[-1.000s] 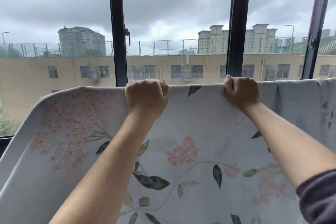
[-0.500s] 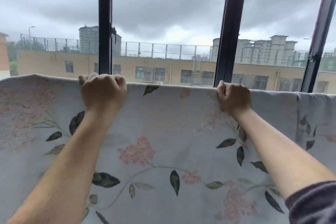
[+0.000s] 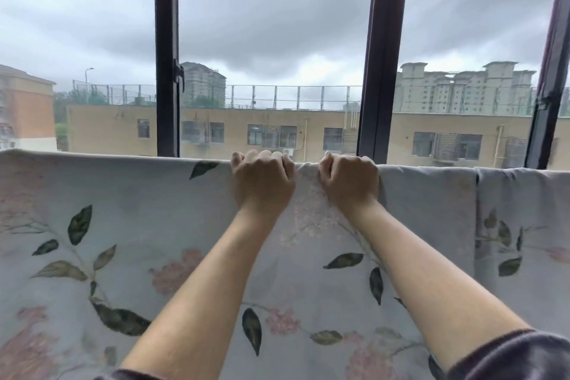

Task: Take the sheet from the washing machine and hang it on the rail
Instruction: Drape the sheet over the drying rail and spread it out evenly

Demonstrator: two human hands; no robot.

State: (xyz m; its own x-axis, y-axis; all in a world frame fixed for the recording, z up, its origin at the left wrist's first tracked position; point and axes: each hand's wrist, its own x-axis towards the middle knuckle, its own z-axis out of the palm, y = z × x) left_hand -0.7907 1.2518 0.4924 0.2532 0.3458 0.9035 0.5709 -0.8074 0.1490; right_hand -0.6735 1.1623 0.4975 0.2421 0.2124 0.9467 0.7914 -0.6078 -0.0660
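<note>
My one head-worn camera faces forward, roughly level, close to the sheet (image 3: 138, 210) along its top edge, with the window (image 3: 166, 40) beyond.

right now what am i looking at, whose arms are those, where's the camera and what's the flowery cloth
There is no machine here, only a person. The single picture comes from a camera worn on that person's head, looking forward along both arms. The left hand and the right hand sit close together, fingers curled over the top edge of a pale floral sheet. The sheet hangs over something straight that runs across the view, probably the rail, but the cloth hides it. Behind it stand dark window frames, with beige buildings outside. A dark sleeve shows at the bottom right.
</note>
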